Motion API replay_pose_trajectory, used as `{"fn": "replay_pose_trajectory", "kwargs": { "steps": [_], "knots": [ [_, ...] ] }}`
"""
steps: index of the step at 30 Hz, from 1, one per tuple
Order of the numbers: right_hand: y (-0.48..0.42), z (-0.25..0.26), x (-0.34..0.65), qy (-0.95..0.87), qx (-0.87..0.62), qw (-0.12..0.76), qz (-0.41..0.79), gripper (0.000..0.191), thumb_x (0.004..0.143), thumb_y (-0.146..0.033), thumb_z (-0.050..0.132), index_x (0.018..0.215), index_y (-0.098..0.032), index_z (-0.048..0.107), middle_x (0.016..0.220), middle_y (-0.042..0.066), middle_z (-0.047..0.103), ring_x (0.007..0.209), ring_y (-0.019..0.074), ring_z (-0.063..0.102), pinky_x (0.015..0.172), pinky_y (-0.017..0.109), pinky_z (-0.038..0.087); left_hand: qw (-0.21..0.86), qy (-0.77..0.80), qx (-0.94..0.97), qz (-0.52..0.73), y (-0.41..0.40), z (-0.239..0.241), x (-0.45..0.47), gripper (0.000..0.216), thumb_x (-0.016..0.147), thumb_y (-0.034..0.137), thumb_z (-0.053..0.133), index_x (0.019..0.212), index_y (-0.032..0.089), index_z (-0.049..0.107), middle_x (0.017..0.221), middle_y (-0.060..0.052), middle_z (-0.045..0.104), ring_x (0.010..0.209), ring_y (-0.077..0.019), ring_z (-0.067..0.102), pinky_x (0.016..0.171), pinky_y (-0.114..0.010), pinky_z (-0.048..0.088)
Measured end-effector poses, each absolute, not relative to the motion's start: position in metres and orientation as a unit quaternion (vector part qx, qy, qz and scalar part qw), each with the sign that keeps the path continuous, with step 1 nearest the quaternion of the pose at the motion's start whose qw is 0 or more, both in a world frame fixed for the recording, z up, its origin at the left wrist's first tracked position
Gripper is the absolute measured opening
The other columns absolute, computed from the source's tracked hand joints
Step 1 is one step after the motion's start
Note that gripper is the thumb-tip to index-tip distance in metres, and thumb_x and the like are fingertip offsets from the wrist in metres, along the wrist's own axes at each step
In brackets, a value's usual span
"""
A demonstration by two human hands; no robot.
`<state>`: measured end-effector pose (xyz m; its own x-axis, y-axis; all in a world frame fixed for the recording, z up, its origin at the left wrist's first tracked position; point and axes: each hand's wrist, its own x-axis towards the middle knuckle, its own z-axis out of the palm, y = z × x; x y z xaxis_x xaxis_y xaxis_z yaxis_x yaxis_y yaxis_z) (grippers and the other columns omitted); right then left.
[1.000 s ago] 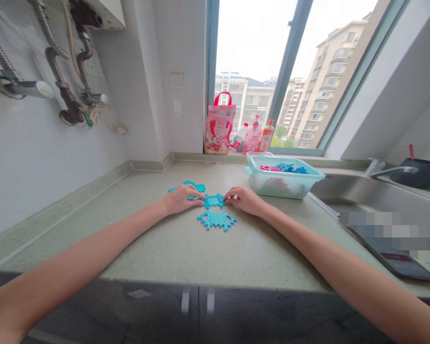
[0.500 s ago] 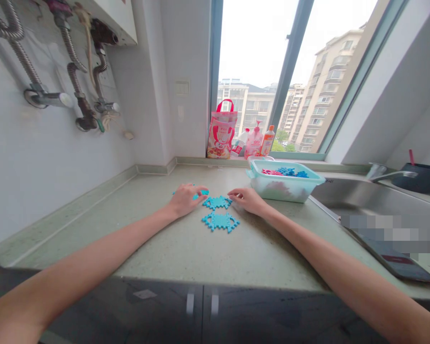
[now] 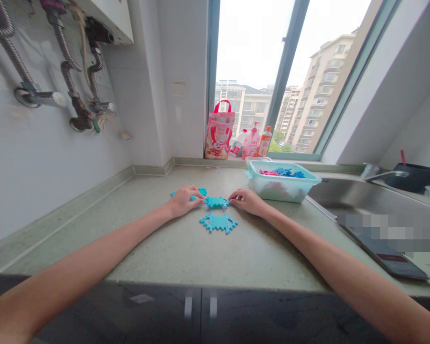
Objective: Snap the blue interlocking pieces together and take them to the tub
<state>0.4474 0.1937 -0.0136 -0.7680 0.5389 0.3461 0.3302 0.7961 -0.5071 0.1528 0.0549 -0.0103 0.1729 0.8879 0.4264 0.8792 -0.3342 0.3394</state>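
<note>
My left hand (image 3: 182, 201) and my right hand (image 3: 250, 201) pinch opposite ends of a flat blue interlocking plastic assembly (image 3: 217, 202) with toothed edges. Both hands have curled fingers, with the thumb and fingertips at its points. A similar blue toothed assembly (image 3: 219, 222) lies flat on the counter, nearer to me. Behind my left hand, a few loose blue pieces (image 3: 202, 191) are partly covered by its fingers.
A pale green tub (image 3: 281, 187) of pink and blue pieces stands behind my right hand. The sink (image 3: 351, 196) and a dark phone-like device (image 3: 390, 258) are on the right. A pink bag (image 3: 219, 136) and bottles stand by the window.
My left fingers and thumb have come together at the assembly's left end, and my right fingertips now touch its right end. The assembly looks slightly tilted. The view has shifted slightly.
</note>
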Motion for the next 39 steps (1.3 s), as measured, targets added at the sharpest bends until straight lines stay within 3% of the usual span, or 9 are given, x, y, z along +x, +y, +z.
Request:
{"fn": "replay_pose_trajectory", "kwargs": {
  "steps": [3,7,12,17,24,39],
  "knots": [
    [0.192,-0.001,0.457,-0.915,-0.202,0.223,0.27,0.034,0.095,-0.045,0.068,0.101,-0.015,0.082,0.097,0.01,0.079,0.085,0.0206,0.067,0.078,0.031,0.051,0.03,0.546,0.778,0.309,0.049,-0.002,0.152,0.034,0.099,0.052,0.066,0.1,0.023,0.084,0.111,-0.009,0.076,0.107,-0.0248,0.067,0.101,-0.04,0.051],
    [0.18,0.016,0.47,-0.913,-0.172,0.097,0.356,0.049,0.087,-0.062,0.076,0.101,-0.015,0.083,0.087,0.006,0.077,0.078,0.0187,0.065,0.071,0.029,0.048,0.075,0.467,0.821,0.319,0.037,0.008,0.153,0.034,0.096,0.055,0.071,0.092,0.023,0.084,0.107,-0.009,0.077,0.106,-0.0234,0.068,0.101,-0.04,0.051],
    [0.162,0.027,0.471,-0.92,-0.163,0.009,0.355,0.043,0.085,-0.057,0.079,0.098,-0.016,0.083,0.083,0.004,0.076,0.075,0.017,0.063,0.069,0.028,0.047,0.086,0.428,0.859,0.265,0.024,0.015,0.158,0.026,0.094,0.048,0.076,0.087,0.024,0.083,0.11,-0.009,0.077,0.105,-0.0235,0.066,0.104,-0.042,0.047],
    [0.152,0.034,0.474,-0.927,-0.176,-0.019,0.331,0.039,0.083,-0.049,0.082,0.105,-0.017,0.081,0.085,0.004,0.077,0.076,0.0181,0.068,0.068,0.027,0.049,0.042,0.419,0.883,0.209,0.014,0.024,0.161,0.036,0.071,0.054,0.095,0.089,0.027,0.082,0.116,-0.006,0.075,0.112,-0.027,0.064,0.108,-0.044,0.042],
    [0.137,0.038,0.473,-0.954,-0.17,-0.001,0.248,0.02,0.086,-0.037,0.082,0.095,-0.02,0.081,0.084,0.002,0.078,0.072,0.0169,0.068,0.065,0.027,0.047,0.053,0.412,0.884,0.214,0.015,0.019,0.164,0.015,0.087,0.044,0.086,0.085,0.029,0.084,0.112,-0.004,0.078,0.108,-0.0241,0.068,0.114,-0.045,0.04],
    [0.171,0.018,0.466,-0.955,-0.196,0.1,0.197,0.011,0.091,-0.024,0.079,0.097,-0.018,0.085,0.088,0.004,0.082,0.074,0.0156,0.07,0.07,0.025,0.046,0.044,0.444,0.858,0.255,0.044,-0.002,0.147,0.022,0.1,0.044,0.07,0.098,0.028,0.085,0.111,-0.004,0.082,0.103,-0.0207,0.073,0.1,-0.035,0.054]
  ]
}}
